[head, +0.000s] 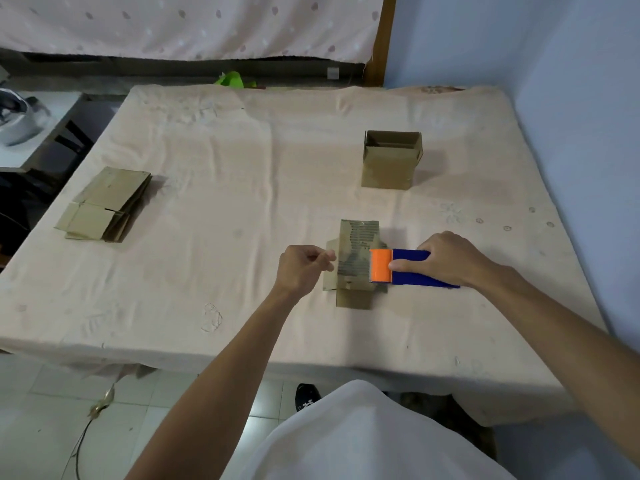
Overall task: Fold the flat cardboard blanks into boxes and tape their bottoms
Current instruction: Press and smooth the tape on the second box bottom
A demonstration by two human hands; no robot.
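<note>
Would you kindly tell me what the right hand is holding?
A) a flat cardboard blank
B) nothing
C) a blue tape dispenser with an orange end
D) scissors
C: the right hand grips the blue tape dispenser, its orange end over the box.

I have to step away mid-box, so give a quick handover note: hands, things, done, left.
Left hand pinches at the left edge of the near box. Right hand grips the tape dispenser, its orange roller on that box's top face.
Done: one folded box stands far right.
Left: finish this taping, then fold the stack of flat blanks at the left of the table.
</note>
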